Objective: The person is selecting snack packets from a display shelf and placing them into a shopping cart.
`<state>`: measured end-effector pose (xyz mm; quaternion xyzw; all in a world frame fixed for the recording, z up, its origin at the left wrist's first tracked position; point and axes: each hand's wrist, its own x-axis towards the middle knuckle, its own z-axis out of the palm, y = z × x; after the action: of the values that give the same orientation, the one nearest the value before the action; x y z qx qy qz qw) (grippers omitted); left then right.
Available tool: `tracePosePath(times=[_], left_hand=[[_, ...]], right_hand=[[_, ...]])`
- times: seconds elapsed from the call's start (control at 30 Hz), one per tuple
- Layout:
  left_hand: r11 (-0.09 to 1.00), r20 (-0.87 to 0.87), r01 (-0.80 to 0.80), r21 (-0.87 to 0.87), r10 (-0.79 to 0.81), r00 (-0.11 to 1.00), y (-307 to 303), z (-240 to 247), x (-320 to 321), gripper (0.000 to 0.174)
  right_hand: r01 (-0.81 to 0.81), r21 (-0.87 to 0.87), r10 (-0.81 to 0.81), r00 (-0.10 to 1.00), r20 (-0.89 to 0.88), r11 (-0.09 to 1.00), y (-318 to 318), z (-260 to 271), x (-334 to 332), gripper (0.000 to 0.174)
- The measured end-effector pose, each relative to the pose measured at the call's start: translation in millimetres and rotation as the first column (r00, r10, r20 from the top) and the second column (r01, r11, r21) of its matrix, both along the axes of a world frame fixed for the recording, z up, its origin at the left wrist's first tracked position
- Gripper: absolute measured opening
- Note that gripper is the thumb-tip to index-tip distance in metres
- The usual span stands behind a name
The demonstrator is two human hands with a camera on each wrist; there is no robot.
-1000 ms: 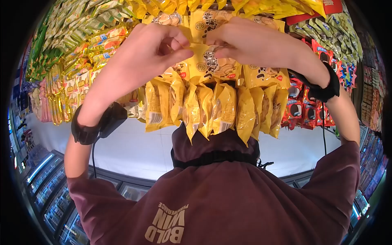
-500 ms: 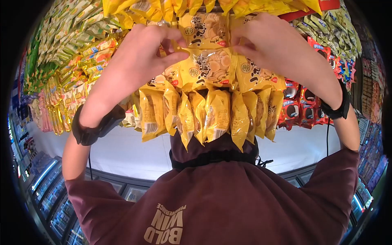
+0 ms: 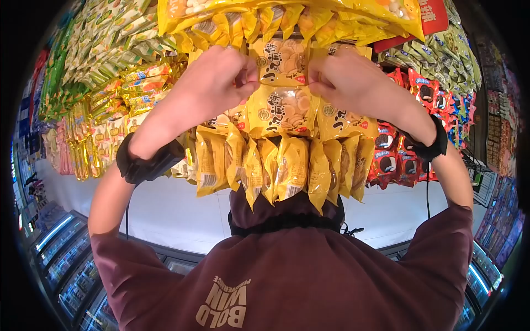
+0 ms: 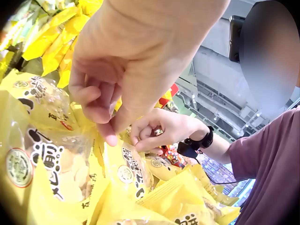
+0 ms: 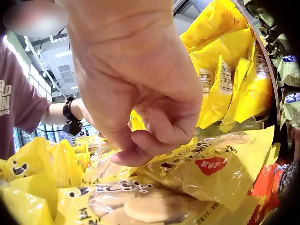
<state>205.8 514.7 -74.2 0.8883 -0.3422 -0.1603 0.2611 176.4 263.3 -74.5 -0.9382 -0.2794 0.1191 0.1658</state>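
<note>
Yellow biscuit bags with clear windows and black lettering lie in rows before me. One biscuit bag sits front and centre, between my two hands. At its upper left corner my left hand pinches the edge with thumb and curled fingers. My right hand pinches the opposite upper corner, fingers likewise curled. Another biscuit bag lies just behind it. In the left wrist view the left thumb is right at the bag's edge. The right wrist view shows the right fingertips low over the bags, where the pinched edge is hidden.
Several yellow bags stand upright along the front edge. Larger yellow bags and a red card are at the back. Red packs lie to the right, gold packs to the left. Pale floor shows below.
My hands were close together over the middle bag, then drew apart to its sides. Since then the fingers have curled in tighter at its upper corners. The head view has shifted slightly.
</note>
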Motion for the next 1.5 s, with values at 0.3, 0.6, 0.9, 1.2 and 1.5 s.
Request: tracePosePath(times=[0.3, 0.6, 0.9, 1.2, 1.5], left_hand=[[0.997, 0.137, 0.074, 0.008, -0.075, 0.988, -0.7, 10.2, -6.6, 0.013], [0.87, 0.441, 0.353, 0.344, -0.481, 0.758, 6.2, -2.5, -28.2, 0.05], [0.898, 0.426, 0.296, 0.326, -0.419, 0.802, 9.0, -2.8, -25.0, 0.063], [0.891, 0.426, 0.318, 0.324, -0.438, 0.792, 10.9, -22.1, -19.7, 0.062], [0.905, 0.421, 0.228, 0.358, -0.374, 0.826, 4.5, -23.0, -23.7, 0.067]], right_hand=[[-0.001, 0.038, -0.002, 0.997, 0.074, 0.999, 6.5, 8.7, -8.7, 0.017], [-0.257, -0.171, 0.309, 0.815, 0.49, 0.951, 9.3, -20.2, -25.2, 0.041], [-0.157, -0.212, 0.239, 0.859, 0.453, 0.965, 11.2, -19.0, -30.6, 0.073], [-0.102, -0.252, 0.214, 0.858, 0.468, 0.962, 4.2, -36.9, -37.8, 0.077], [-0.091, -0.28, 0.221, 0.851, 0.477, 0.956, 12.1, -37.1, -33.2, 0.071]])
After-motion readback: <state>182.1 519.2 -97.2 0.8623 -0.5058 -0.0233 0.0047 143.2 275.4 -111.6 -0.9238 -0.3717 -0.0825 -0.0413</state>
